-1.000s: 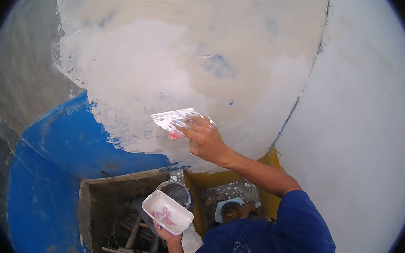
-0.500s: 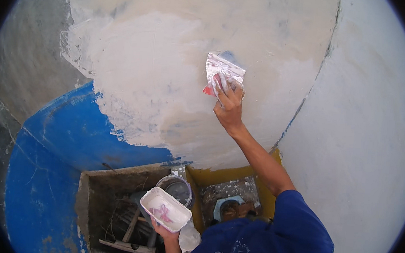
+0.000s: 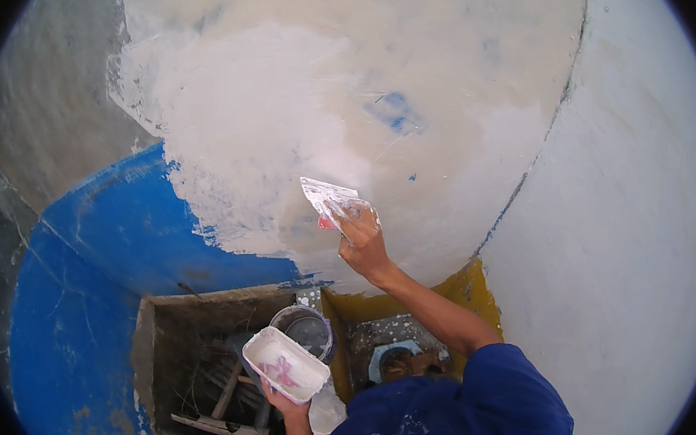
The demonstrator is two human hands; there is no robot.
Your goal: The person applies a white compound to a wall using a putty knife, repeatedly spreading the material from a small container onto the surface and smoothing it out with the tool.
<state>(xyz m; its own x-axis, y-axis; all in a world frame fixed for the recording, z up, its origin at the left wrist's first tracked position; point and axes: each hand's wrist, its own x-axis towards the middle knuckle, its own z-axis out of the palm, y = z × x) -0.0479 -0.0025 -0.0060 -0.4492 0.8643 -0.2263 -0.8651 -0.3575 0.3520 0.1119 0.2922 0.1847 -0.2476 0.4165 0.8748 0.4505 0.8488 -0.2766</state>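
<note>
My right hand (image 3: 360, 236) is closed round a putty knife (image 3: 329, 197) with a wide blade and a red part at its grip. White filler smears both the blade and my fingers. The knife is in front of the wall (image 3: 251, 103), which is coated in white and beige; whether the blade touches it I cannot tell. Lower down, my left hand (image 3: 288, 403) holds a white rectangular tub (image 3: 283, 365) from beneath. White paste with pink streaks lies inside the tub. A small blue patch (image 3: 395, 112) shows through the coating above the knife.
A grey bucket (image 3: 325, 334) stands behind the tub. To its left, a concrete-walled bin (image 3: 143, 357) holds wood pieces and sticks. A yellow-walled recess (image 3: 472, 297) lies to the right. Blue paint (image 3: 81, 278) covers the lower left wall; a crack (image 3: 516, 186) marks the right corner.
My right hand has moved the putty knife down and to the left, away from the blue patch, which is now uncovered. My left hand and the tub stay nearly in place.
</note>
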